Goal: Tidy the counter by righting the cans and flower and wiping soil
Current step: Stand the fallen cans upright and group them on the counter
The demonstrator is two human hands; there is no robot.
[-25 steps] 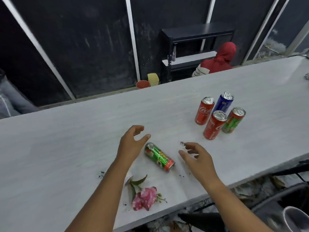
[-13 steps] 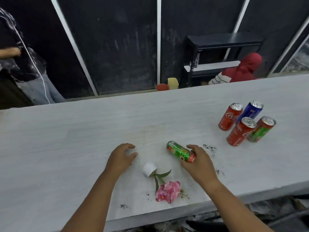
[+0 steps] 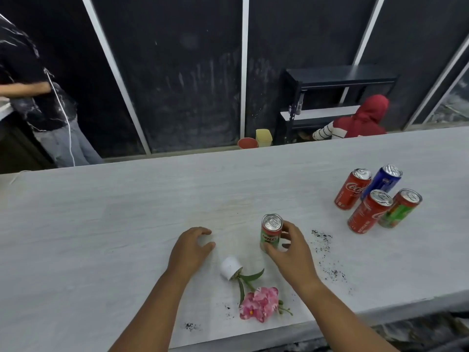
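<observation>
A green and red can (image 3: 270,231) stands upright on the white counter (image 3: 101,237), with my right hand (image 3: 291,247) wrapped around its right side. My left hand (image 3: 189,250) rests on the counter to the can's left, fingers curled and holding nothing. Just below both hands a small white pot (image 3: 229,267) lies on its side, its pink flower (image 3: 258,303) stretched toward the counter's near edge. Dark soil (image 3: 323,246) is scattered to the right of the can, and smaller specks of soil (image 3: 191,326) lie near the front edge.
Several upright cans stand in a cluster at the right: two red cans (image 3: 352,189), a blue can (image 3: 384,179) and a red-green can (image 3: 401,212). Behind the counter a person in black (image 3: 38,102) stands at the left and a red-hooded person (image 3: 360,120) crouches by a black shelf (image 3: 337,97).
The green and red can lay on its side; my right hand took hold of it and stood it upright. My left hand moved off it and now rests on the counter.
</observation>
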